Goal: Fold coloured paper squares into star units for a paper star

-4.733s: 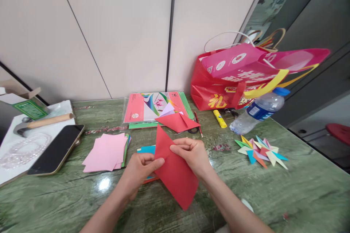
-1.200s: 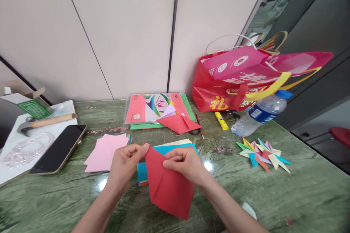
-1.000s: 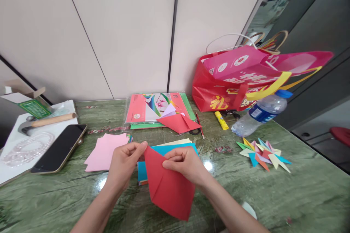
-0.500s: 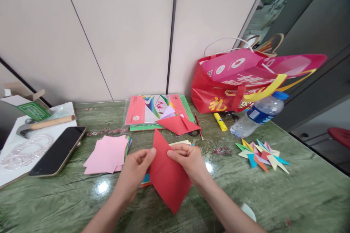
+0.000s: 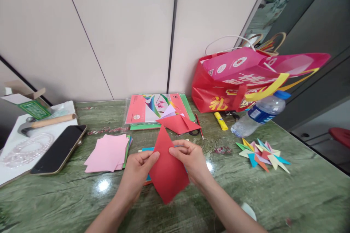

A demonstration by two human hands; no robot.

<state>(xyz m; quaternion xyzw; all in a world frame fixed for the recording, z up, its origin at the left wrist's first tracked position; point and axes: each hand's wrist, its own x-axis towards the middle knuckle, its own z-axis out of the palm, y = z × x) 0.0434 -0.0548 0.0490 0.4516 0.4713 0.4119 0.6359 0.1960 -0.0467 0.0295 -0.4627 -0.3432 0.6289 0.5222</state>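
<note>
A folded sheet of red paper point(image 5: 168, 176), shaped like a kite with its narrow tip pointing away from me, is held above the table between both hands. My left hand point(image 5: 138, 169) pinches its left edge, thumb on top. On the opposite edge my right hand point(image 5: 191, 158) grips the paper the same way, fingers curled behind it. Beneath the hands, sheets of blue paper point(image 5: 147, 149) partly show. Just beyond lies another folded red paper piece point(image 5: 179, 123) with a lilac part behind it.
Left are pink paper squares point(image 5: 106, 153), a phone point(image 5: 58, 149), a hammer point(image 5: 50, 121) and a green box point(image 5: 34, 107). Paper packs point(image 5: 139, 109) lie at the back. Right stand a red bag point(image 5: 213, 94), a glue stick point(image 5: 221, 121), a plastic bottle point(image 5: 258, 114) and folded paper stars point(image 5: 264, 154).
The red paper has turned a little; its lower corner has swung left and upward while its top tip moved right. Both hands keep their pinch on it.
</note>
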